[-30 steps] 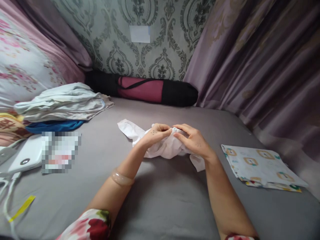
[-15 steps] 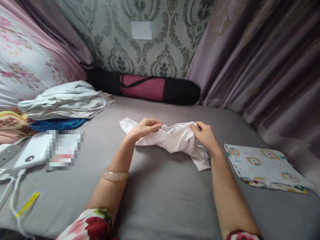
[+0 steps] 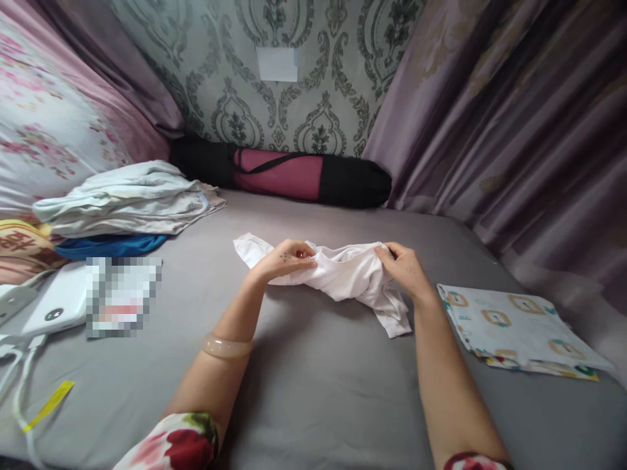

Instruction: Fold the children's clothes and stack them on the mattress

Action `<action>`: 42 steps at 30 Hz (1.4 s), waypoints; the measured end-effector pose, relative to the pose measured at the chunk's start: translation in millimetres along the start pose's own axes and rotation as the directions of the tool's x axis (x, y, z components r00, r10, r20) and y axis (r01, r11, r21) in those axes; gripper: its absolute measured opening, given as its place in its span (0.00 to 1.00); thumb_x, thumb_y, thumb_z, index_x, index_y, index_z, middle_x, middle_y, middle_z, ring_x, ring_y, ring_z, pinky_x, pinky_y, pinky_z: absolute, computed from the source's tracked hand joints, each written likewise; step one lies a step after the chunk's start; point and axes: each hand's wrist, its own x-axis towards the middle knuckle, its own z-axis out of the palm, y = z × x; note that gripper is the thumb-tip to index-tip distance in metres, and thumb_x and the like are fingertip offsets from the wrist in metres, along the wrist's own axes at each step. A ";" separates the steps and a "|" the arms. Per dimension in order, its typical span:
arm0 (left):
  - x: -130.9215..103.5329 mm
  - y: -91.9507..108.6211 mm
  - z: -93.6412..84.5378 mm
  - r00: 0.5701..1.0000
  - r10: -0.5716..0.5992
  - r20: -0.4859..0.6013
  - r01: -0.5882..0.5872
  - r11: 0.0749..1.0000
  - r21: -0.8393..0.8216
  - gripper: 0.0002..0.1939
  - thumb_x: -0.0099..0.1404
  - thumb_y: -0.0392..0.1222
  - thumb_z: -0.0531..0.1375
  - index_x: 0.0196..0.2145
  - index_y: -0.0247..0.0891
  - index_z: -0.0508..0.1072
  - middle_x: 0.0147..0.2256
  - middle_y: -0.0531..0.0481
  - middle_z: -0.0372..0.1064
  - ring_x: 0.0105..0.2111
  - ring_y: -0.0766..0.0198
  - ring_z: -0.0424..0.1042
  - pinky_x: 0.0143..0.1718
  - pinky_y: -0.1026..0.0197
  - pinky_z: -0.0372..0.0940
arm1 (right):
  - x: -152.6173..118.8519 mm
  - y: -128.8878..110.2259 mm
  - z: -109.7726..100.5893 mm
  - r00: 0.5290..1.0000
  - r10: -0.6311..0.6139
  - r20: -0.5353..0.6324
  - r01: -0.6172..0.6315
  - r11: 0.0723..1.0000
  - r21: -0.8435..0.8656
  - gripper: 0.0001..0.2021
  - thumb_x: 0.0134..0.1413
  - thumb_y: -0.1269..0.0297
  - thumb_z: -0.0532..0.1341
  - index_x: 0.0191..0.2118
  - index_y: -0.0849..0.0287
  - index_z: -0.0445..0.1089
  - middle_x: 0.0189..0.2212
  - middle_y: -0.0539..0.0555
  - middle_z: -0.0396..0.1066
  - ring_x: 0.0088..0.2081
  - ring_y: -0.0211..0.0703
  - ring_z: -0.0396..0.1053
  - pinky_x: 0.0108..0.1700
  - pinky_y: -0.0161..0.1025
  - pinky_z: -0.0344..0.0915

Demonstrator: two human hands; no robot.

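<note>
A small white garment (image 3: 343,274), bunched and creased, is held just over the grey sheet (image 3: 313,385) in the middle of the head view. At its left part, my left hand (image 3: 287,260) pinches the upper edge between thumb and fingers. My right hand (image 3: 402,264) grips the same edge farther right, thumb in front and fingers partly hidden behind the cloth. One end of the cloth sticks out to the left beyond my left hand, and another droops onto the sheet below my right hand. The garment's exact kind cannot be made out.
Folded patterned cloths (image 3: 519,326) lie at the right. At the left are a pile of pale clothes (image 3: 132,199), a blue cloth (image 3: 112,245), a white power bank (image 3: 63,297) and white cables (image 3: 24,385). A long black and maroon bag (image 3: 279,175) lies along the wall.
My left hand has shifted slightly, its fingers now more curled at the garment's edge. My right hand keeps its hold. The view has tilted a little.
</note>
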 end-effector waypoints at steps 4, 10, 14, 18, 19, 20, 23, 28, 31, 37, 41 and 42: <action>2.0 -1.8 3.3 0.998 -0.039 -0.053 0.035 0.997 -0.065 0.14 0.54 0.51 0.64 0.28 0.36 0.77 0.23 0.54 0.64 0.24 0.68 0.60 0.25 0.65 0.52 | 0.3 1.9 -1.2 1.000 0.011 0.007 -0.011 0.999 0.030 0.17 0.54 0.51 0.59 0.34 0.61 0.75 0.29 0.52 0.74 0.33 0.43 0.68 0.35 0.36 0.62; 2.3 -7.3 -5.6 0.974 -0.176 -0.140 0.103 0.902 -0.419 0.17 0.52 0.54 0.67 0.31 0.37 0.75 0.27 0.51 0.70 0.26 0.66 0.66 0.27 0.64 0.59 | -0.9 -5.5 -6.1 0.999 0.026 0.047 -0.032 0.992 0.124 0.18 0.52 0.49 0.60 0.35 0.61 0.75 0.31 0.52 0.74 0.34 0.44 0.69 0.37 0.37 0.64; 2.7 -7.3 -5.3 0.970 -0.219 -0.101 0.135 0.839 -0.527 0.17 0.51 0.53 0.68 0.30 0.37 0.74 0.26 0.50 0.69 0.25 0.66 0.67 0.26 0.63 0.60 | -1.9 -8.4 -5.9 0.995 0.044 0.088 -0.060 0.981 0.183 0.19 0.52 0.48 0.61 0.37 0.61 0.75 0.34 0.53 0.75 0.36 0.44 0.69 0.38 0.37 0.64; 3.3 -7.5 -1.3 0.972 -0.220 -0.087 0.161 0.883 -0.440 0.19 0.52 0.54 0.68 0.33 0.36 0.76 0.28 0.48 0.72 0.26 0.65 0.68 0.26 0.64 0.60 | -2.3 -6.2 -4.6 0.991 0.056 0.124 -0.083 0.971 0.224 0.20 0.52 0.48 0.62 0.40 0.60 0.76 0.36 0.54 0.76 0.37 0.44 0.70 0.40 0.37 0.65; 3.2 -7.8 -1.2 0.970 -0.224 -0.099 0.165 0.896 -0.413 0.20 0.52 0.55 0.68 0.34 0.36 0.77 0.29 0.47 0.73 0.26 0.65 0.68 0.26 0.64 0.59 | -2.5 -6.1 -4.7 0.989 0.056 0.138 -0.088 0.968 0.233 0.20 0.51 0.48 0.62 0.40 0.60 0.76 0.37 0.54 0.76 0.37 0.44 0.70 0.40 0.38 0.65; 2.9 -8.2 -1.5 0.967 -0.230 -0.113 0.170 0.906 -0.389 0.20 0.52 0.56 0.67 0.34 0.36 0.77 0.29 0.47 0.73 0.27 0.64 0.68 0.26 0.64 0.59 | -2.9 -6.3 -5.0 0.986 0.056 0.154 -0.092 0.967 0.237 0.20 0.51 0.48 0.62 0.41 0.60 0.76 0.37 0.54 0.76 0.37 0.44 0.70 0.40 0.38 0.65; 1.6 -9.2 -4.1 0.958 -0.238 -0.157 0.176 0.926 -0.333 0.22 0.53 0.59 0.66 0.35 0.37 0.78 0.29 0.49 0.73 0.27 0.64 0.67 0.25 0.65 0.58 | -4.8 -9.5 -6.9 0.974 0.054 0.219 -0.105 0.969 0.226 0.21 0.49 0.48 0.63 0.40 0.61 0.76 0.36 0.55 0.76 0.37 0.45 0.70 0.40 0.38 0.65; -1.8 -7.3 -6.1 0.963 -0.190 -0.192 0.142 0.960 -0.239 0.21 0.54 0.59 0.64 0.33 0.36 0.76 0.26 0.52 0.70 0.25 0.67 0.65 0.24 0.66 0.55 | -8.2 -14.6 -8.7 0.948 0.075 0.311 -0.129 0.979 0.158 0.17 0.49 0.53 0.61 0.37 0.61 0.77 0.33 0.53 0.76 0.34 0.43 0.70 0.36 0.36 0.64; -2.6 -2.9 -6.8 0.964 -0.160 -0.215 0.114 0.971 -0.210 0.21 0.54 0.59 0.63 0.32 0.36 0.76 0.26 0.52 0.69 0.25 0.67 0.64 0.24 0.66 0.55 | -6.2 -15.8 -8.6 0.946 0.082 0.312 -0.100 0.994 0.041 0.15 0.47 0.54 0.60 0.31 0.62 0.76 0.27 0.51 0.73 0.30 0.41 0.67 0.31 0.35 0.61; -3.4 27.9 -30.5 0.952 0.006 -0.306 -0.045 0.992 -0.120 0.20 0.53 0.57 0.65 0.33 0.36 0.77 0.25 0.51 0.69 0.23 0.68 0.63 0.23 0.66 0.55 | 13.2 -38.5 -21.0 0.985 -0.025 0.169 0.031 0.999 -0.031 0.11 0.44 0.59 0.63 0.33 0.60 0.75 0.30 0.52 0.75 0.33 0.42 0.69 0.34 0.36 0.61; -8.3 66.9 -61.2 0.877 0.225 -0.425 -0.228 0.973 0.045 0.18 0.54 0.54 0.65 0.32 0.35 0.78 0.24 0.53 0.68 0.23 0.70 0.62 0.23 0.67 0.54 | 28.4 -78.7 -40.6 0.977 -0.214 -0.005 0.214 0.976 -0.040 0.12 0.46 0.56 0.65 0.34 0.59 0.76 0.31 0.52 0.76 0.33 0.42 0.69 0.36 0.37 0.62; -10.2 77.3 -69.0 0.847 0.278 -0.453 -0.264 0.960 0.095 0.17 0.55 0.53 0.65 0.33 0.35 0.79 0.24 0.53 0.68 0.23 0.70 0.62 0.23 0.67 0.54 | 30.9 -90.8 -46.0 0.967 -0.252 -0.031 0.250 0.967 -0.043 0.13 0.47 0.55 0.65 0.35 0.59 0.76 0.31 0.52 0.76 0.33 0.42 0.70 0.36 0.38 0.63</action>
